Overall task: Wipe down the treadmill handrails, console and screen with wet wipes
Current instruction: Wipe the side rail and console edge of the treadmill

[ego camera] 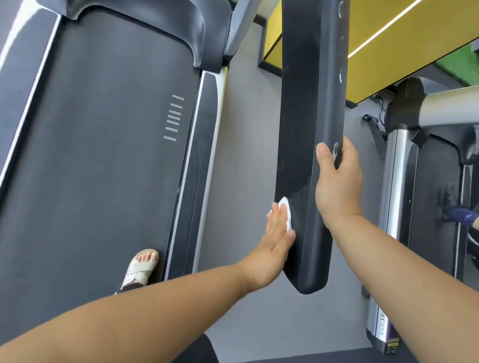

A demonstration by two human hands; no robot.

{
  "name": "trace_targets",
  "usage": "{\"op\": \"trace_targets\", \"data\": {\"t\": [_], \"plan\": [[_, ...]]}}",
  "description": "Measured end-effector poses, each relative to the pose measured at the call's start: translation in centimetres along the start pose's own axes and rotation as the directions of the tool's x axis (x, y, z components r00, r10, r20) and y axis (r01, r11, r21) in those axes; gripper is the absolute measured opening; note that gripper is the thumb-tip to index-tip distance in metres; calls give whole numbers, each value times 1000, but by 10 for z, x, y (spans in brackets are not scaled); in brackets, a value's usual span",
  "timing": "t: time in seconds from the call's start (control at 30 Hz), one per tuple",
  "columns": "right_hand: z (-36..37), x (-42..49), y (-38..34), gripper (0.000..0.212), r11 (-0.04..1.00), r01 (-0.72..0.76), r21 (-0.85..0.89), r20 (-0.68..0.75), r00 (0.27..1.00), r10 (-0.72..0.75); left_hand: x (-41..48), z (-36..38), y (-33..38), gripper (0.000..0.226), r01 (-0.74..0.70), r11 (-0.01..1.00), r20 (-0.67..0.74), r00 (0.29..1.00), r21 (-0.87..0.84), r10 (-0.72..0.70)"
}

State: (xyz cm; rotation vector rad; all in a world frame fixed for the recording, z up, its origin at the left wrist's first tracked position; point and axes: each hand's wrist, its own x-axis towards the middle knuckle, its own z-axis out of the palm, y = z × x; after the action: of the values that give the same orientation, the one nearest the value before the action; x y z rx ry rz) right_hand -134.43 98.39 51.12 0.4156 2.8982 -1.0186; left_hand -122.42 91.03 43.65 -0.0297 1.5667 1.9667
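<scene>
Handrail [311, 91]: long black padded bar. Its long axis runs straight away from the person, with the rounded near end closest to the body.

Left hand [276, 241]: on the inner face near that end, fingers flat and together, pressing a white wipe [285, 203] against the bar.

Right hand [338, 185]: slightly further up, thumb on top and fingers curled round the outer edge, bracing the bar.

A damp patch shows just beyond the wipe; the length further out looks dry. The next stroke likely runs outward along the axis, and the left hand is placed for it.

Below: treadmill belt [87, 135], a sandalled foot [142, 267], grey floor [245, 152]. A yellow wall [392, 29] stands ahead.
</scene>
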Motion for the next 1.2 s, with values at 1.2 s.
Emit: {"op": "trace_targets", "data": {"t": [1.2], "plan": [[2, 7, 2, 39, 995, 58, 79, 7, 998, -59, 42, 44, -41, 45, -60, 993, -343, 939, -97, 24]]}}
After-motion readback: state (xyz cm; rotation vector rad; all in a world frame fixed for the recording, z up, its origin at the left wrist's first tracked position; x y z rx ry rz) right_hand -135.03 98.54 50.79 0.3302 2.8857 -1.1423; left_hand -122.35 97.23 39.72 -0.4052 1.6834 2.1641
